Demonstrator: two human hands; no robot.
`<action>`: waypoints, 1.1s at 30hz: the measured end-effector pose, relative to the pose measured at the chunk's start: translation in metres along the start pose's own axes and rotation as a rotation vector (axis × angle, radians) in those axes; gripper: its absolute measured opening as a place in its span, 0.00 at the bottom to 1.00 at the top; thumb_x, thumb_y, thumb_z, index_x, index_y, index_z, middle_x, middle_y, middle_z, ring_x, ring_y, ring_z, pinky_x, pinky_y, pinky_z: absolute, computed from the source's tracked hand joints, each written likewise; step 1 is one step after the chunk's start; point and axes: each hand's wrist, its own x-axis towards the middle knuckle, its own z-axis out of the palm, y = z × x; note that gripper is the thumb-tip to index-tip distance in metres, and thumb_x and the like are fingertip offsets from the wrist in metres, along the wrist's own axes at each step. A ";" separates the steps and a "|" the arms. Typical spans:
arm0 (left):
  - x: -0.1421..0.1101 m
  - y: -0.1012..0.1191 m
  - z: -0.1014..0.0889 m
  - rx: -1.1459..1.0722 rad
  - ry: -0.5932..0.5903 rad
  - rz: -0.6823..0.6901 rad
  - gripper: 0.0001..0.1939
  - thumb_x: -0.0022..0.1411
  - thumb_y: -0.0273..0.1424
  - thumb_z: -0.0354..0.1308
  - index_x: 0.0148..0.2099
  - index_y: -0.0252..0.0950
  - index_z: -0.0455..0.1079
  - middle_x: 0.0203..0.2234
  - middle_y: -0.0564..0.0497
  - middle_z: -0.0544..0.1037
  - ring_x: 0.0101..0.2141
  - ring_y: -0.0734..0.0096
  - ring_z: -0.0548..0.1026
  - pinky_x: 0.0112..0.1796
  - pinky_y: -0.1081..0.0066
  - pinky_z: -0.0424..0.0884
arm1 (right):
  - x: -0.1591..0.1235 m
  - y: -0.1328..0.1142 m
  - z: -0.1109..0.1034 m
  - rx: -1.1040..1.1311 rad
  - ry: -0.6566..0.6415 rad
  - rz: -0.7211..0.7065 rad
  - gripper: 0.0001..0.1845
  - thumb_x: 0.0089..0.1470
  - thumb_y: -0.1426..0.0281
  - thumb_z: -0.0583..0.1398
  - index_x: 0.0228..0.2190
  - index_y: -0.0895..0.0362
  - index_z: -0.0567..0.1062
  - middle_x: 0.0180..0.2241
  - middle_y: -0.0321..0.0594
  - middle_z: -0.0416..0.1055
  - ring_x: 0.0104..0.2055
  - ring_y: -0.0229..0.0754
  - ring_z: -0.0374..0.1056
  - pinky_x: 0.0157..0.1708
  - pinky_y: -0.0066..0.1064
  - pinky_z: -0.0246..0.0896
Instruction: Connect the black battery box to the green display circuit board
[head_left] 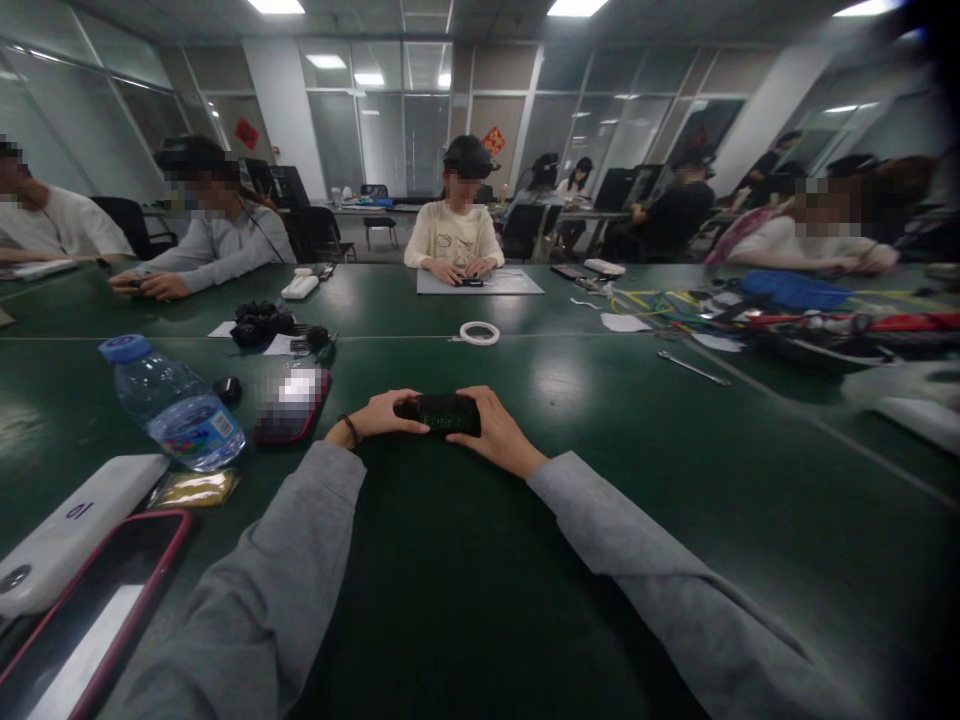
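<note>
Head view: a black oblong object (448,414) spans the gap between the left hand (377,414) and right hand (499,430), each grasping one end. Whether it touches the green counter (615,430) beneath cannot be told.

A green counter (525,570) extends across the scene. The left-hand grip (381,411) and right-hand grip (491,425) hold a dark rectangular object (442,414), one at each end. Left of the grips: a red-edged phone (294,406), then a blue-capped bottle (176,405) containing clear liquid. Beyond the object: a white ring (480,333), lying flat. Far right: a wrench (694,369) and a cable pile (810,320). Far side, centre: a seated person (454,235), both hands over a grey board (517,285).
</note>
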 end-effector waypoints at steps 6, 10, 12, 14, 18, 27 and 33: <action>-0.002 0.002 0.001 -0.005 0.003 0.011 0.33 0.40 0.34 0.68 0.52 0.40 0.67 0.48 0.46 0.73 0.51 0.57 0.68 0.55 0.52 0.56 | -0.001 0.007 0.004 0.052 0.005 0.054 0.34 0.51 0.67 0.61 0.56 0.54 0.53 0.50 0.47 0.57 0.53 0.48 0.58 0.53 0.47 0.58; -0.002 0.000 0.000 -0.012 0.008 0.007 0.33 0.41 0.34 0.68 0.52 0.41 0.66 0.49 0.46 0.72 0.52 0.56 0.68 0.55 0.52 0.56 | -0.002 0.011 0.005 0.073 -0.002 0.060 0.30 0.52 0.69 0.60 0.54 0.54 0.57 0.47 0.46 0.59 0.50 0.47 0.60 0.50 0.44 0.61; -0.001 -0.002 0.000 -0.017 0.020 0.011 0.34 0.40 0.34 0.68 0.52 0.41 0.66 0.49 0.45 0.72 0.52 0.56 0.68 0.56 0.52 0.55 | -0.001 0.013 0.006 0.070 -0.001 0.061 0.28 0.52 0.69 0.60 0.53 0.54 0.58 0.46 0.45 0.60 0.49 0.47 0.61 0.49 0.45 0.62; 0.001 -0.006 0.000 -0.017 0.047 0.021 0.34 0.40 0.34 0.68 0.53 0.40 0.66 0.49 0.45 0.72 0.51 0.57 0.68 0.56 0.52 0.55 | 0.001 0.016 0.008 0.056 0.008 0.059 0.27 0.52 0.69 0.61 0.52 0.54 0.59 0.45 0.45 0.60 0.48 0.47 0.61 0.48 0.45 0.62; 0.008 -0.016 0.002 -0.009 0.130 0.060 0.37 0.40 0.36 0.69 0.53 0.38 0.63 0.49 0.43 0.71 0.51 0.59 0.69 0.55 0.53 0.58 | 0.011 0.021 0.015 0.012 0.052 0.052 0.27 0.51 0.71 0.61 0.51 0.55 0.58 0.46 0.45 0.59 0.49 0.47 0.60 0.50 0.44 0.60; 0.010 -0.015 0.006 -0.032 0.187 0.081 0.34 0.41 0.38 0.68 0.51 0.38 0.62 0.45 0.44 0.73 0.49 0.61 0.70 0.52 0.55 0.62 | 0.018 0.005 0.013 -0.146 0.078 0.009 0.26 0.47 0.80 0.57 0.48 0.55 0.59 0.48 0.46 0.58 0.52 0.50 0.57 0.51 0.47 0.58; 0.009 -0.011 0.006 -0.120 0.197 0.043 0.32 0.47 0.40 0.64 0.54 0.39 0.61 0.47 0.44 0.73 0.50 0.60 0.70 0.53 0.55 0.61 | 0.018 0.008 0.010 -0.147 0.082 0.005 0.23 0.46 0.77 0.60 0.45 0.55 0.60 0.45 0.46 0.60 0.49 0.51 0.58 0.47 0.48 0.60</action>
